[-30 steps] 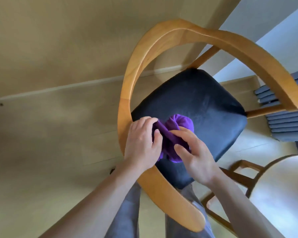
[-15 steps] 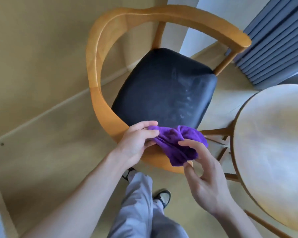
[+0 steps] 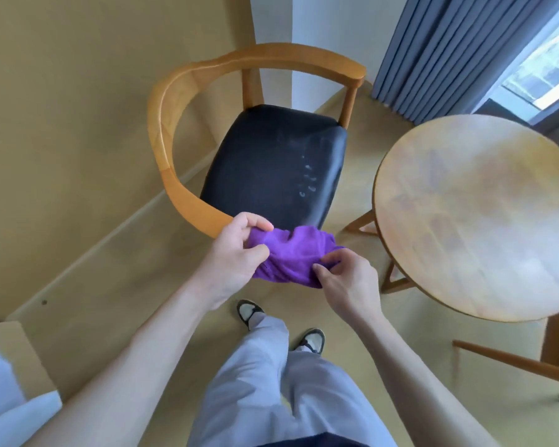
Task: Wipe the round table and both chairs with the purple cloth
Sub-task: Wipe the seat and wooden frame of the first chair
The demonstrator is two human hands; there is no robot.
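A purple cloth (image 3: 289,258) is bunched between both hands, held in the air just in front of the near end of a wooden armchair. My left hand (image 3: 236,253) grips its left end and my right hand (image 3: 346,279) pinches its right lower edge. The chair (image 3: 181,130) has a curved wooden back-and-arm rail and a black padded seat (image 3: 271,162) with a few pale marks. The round wooden table (image 3: 478,214) stands to the right. Part of a second chair (image 3: 513,362) shows at the lower right edge.
Grey curtains (image 3: 442,50) and a window are at the upper right. A yellowish wall runs along the left, with a white surface (image 3: 0,398) at the lower left. My legs and shoes (image 3: 249,309) stand on the tan floor below the cloth.
The cloth has come off the seat and toward me, and both hands now hold it in the air off the chair's near arm. The view has pulled back, showing the table.
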